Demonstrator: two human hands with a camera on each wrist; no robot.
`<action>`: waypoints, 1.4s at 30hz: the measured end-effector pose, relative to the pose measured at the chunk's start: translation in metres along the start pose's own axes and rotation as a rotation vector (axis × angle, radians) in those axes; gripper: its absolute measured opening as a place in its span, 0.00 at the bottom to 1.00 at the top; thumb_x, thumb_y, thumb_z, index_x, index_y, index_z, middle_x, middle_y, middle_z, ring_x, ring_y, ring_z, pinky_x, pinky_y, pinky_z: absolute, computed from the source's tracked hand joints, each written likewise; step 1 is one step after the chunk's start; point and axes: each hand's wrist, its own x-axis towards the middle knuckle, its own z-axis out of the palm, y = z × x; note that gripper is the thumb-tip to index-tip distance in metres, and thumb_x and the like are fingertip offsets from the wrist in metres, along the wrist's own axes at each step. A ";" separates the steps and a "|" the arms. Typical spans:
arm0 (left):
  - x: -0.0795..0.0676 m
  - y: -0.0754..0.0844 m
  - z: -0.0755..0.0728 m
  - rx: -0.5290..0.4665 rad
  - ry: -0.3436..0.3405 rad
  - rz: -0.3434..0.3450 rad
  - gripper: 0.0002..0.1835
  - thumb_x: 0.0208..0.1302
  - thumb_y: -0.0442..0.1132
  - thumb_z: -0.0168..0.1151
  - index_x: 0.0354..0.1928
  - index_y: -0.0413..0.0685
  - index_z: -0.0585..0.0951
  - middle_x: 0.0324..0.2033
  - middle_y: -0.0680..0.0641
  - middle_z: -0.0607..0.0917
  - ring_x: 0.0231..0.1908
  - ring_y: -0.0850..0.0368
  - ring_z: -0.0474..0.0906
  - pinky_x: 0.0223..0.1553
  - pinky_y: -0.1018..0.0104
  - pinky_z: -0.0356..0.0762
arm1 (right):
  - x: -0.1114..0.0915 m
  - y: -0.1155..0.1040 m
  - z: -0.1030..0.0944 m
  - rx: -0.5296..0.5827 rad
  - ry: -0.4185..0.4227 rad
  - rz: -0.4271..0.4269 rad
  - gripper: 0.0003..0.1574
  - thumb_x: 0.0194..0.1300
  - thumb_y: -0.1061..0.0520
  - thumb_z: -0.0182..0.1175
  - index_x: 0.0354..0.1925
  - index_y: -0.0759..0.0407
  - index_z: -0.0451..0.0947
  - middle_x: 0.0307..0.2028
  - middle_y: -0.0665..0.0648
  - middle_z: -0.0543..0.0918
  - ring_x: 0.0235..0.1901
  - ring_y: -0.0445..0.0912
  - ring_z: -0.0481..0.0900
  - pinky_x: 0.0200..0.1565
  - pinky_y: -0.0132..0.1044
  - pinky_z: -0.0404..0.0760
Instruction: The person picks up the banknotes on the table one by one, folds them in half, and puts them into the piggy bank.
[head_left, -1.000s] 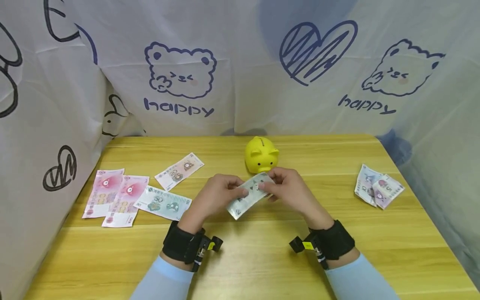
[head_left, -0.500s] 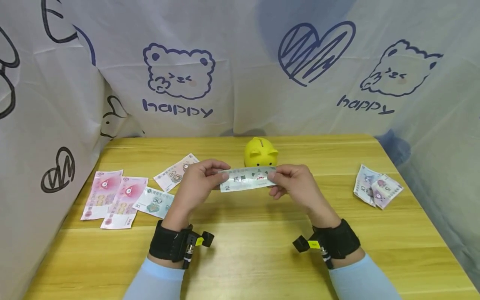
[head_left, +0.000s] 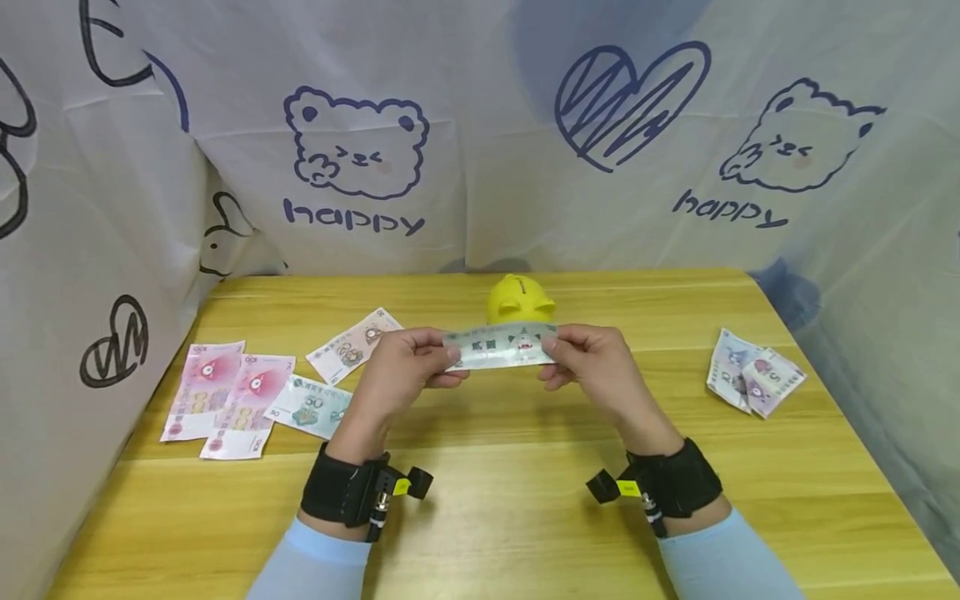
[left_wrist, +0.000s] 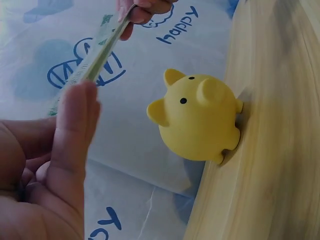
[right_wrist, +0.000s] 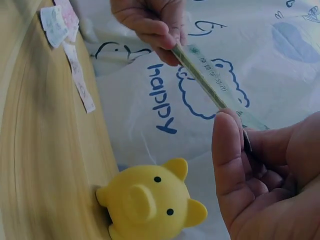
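Note:
Stretched level between both hands is a pale green play banknote (head_left: 495, 347), held off the table. My left hand (head_left: 401, 371) pinches its left end between thumb and fingers. The right end is pinched by my right hand (head_left: 596, 367). Just beyond the note stands a yellow piggy bank (head_left: 519, 300), its slot visible on top; the note hides its face in the head view. Both wrist views show the piggy bank (left_wrist: 200, 120) upright on the table, apart from the hands. Seen nearly edge-on in the right wrist view, the banknote (right_wrist: 205, 82) has a folded edge.
On the left lie two pink notes (head_left: 243, 404), a green 50 note (head_left: 307, 406) and a brownish note (head_left: 348, 346) partly behind the left hand. Two overlapping notes (head_left: 753, 372) lie at the right of the wooden table (head_left: 495, 517). A printed cloth (head_left: 487, 192) hangs behind.
The banknote went from slanted and low to level and raised, now in front of the piggy bank's face. My left hand moved left and up; both hands kept their pinch.

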 end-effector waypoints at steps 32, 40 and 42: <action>0.001 -0.007 0.023 -0.117 -0.081 -0.018 0.13 0.67 0.32 0.56 0.53 0.42 0.74 0.35 0.40 0.88 0.30 0.54 0.85 0.33 0.64 0.86 | -0.002 0.011 0.030 -0.020 -0.002 -0.132 0.04 0.68 0.65 0.56 0.42 0.64 0.75 0.28 0.66 0.80 0.25 0.53 0.79 0.23 0.48 0.84; -0.001 -0.006 0.024 -0.202 -0.104 -0.009 0.09 0.68 0.32 0.53 0.48 0.37 0.77 0.37 0.41 0.85 0.33 0.55 0.84 0.36 0.67 0.85 | -0.004 0.009 0.031 -0.050 0.025 -0.140 0.10 0.68 0.66 0.54 0.40 0.62 0.82 0.37 0.64 0.84 0.27 0.52 0.78 0.26 0.42 0.84; -0.001 -0.006 0.024 -0.222 -0.104 -0.014 0.11 0.70 0.35 0.54 0.50 0.39 0.78 0.41 0.39 0.84 0.36 0.53 0.84 0.38 0.67 0.85 | -0.004 0.010 0.032 -0.069 0.041 -0.163 0.11 0.68 0.66 0.54 0.39 0.61 0.83 0.37 0.63 0.84 0.26 0.52 0.78 0.27 0.41 0.84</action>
